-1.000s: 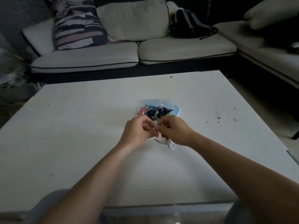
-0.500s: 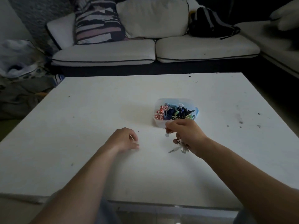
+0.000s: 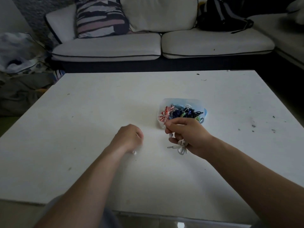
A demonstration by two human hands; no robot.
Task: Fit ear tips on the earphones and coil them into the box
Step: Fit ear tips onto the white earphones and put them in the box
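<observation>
Both forearms come in from 6 o'clock over the white bench (image 3: 82,129).

Left hand (image 3: 130,137): resting on the bench, knuckles up, fingers curled under. Can't tell whether it has anything in it. Small white piece (image 3: 134,152) on the bench right at the heel of that hand, at its 6 o'clock; too small to identify.

Right hand (image 3: 189,135): at 3 o'clock of the left, well apart from it. Fingers curled round a bunched white earphones cable (image 3: 182,146); loops hang out under the palm and the jack plug (image 3: 171,147) sticks out toward 9 o'clock, just over the bench.

Box (image 3: 181,102): clear plastic, blue edge on its 3 o'clock side, just beyond the right hand at 12 o'clock. The knuckles overlap its near wall in view; contact unclear. It holds coiled earphone sets in red-white, dark blue, black and green.

Far side, 12 o'clock: white sofa (image 3: 213,45), striped cushion (image 3: 100,17) at 11, black bag (image 3: 222,15) at 1.
</observation>
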